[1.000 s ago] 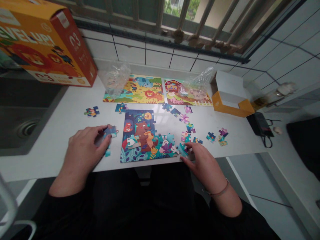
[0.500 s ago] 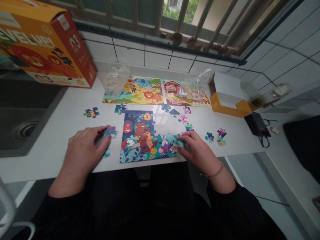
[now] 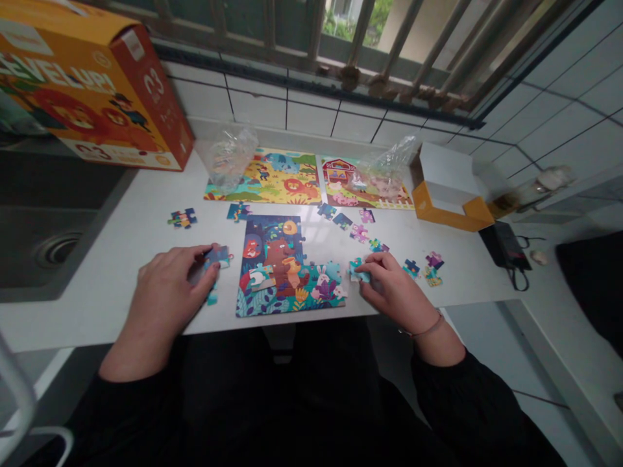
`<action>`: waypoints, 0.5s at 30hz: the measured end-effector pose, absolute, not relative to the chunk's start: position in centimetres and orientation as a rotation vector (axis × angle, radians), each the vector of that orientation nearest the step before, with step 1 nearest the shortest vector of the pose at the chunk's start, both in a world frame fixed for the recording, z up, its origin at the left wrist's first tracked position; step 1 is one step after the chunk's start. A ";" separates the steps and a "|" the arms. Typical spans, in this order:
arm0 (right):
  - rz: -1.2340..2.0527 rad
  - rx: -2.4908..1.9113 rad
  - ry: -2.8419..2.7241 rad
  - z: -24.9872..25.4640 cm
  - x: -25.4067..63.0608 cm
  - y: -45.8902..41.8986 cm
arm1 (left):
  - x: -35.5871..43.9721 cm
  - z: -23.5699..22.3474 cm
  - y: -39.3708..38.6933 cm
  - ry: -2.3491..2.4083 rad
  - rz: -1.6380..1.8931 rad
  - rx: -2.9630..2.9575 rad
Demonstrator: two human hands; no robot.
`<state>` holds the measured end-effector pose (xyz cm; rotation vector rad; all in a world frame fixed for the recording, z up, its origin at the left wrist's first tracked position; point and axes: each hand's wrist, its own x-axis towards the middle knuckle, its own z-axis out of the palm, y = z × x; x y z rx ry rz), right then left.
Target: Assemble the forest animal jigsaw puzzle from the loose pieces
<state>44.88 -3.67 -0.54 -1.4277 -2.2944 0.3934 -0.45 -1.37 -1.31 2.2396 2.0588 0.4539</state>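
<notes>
A partly joined jigsaw puzzle (image 3: 285,285) with a brown bear and a rabbit lies in the middle of the counter. Just off its right edge, my right hand (image 3: 394,285) pinches a teal puzzle piece (image 3: 357,270) between thumb and fingertips. A gap separates that piece from the joined part. To the left of the puzzle, my left hand (image 3: 168,285) rests on the counter, thumb and index finger closed on a dark blue puzzle piece (image 3: 221,255). Another teal piece (image 3: 212,298) shows beside its thumb. A loose white-and-teal piece (image 3: 261,277) sits on top of the puzzle's left part.
Loose pieces (image 3: 359,233) lie behind and right of the puzzle, others (image 3: 182,218) at left. Two picture sheets (image 3: 292,176) with plastic bags (image 3: 228,159) are at the back. An orange box (image 3: 97,91) stands back left beside the sink (image 3: 34,240); a smaller open box (image 3: 450,194) stands right.
My right hand has drawn the teal piece rightward, away from the puzzle's right edge. My left hand stays in place with its piece. The view has shifted slightly.
</notes>
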 end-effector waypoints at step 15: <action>0.377 -1.382 -2.331 -1.3 43.0 -3.5 | -0.6 -1.8 -1.2 2.049 0.507 2.259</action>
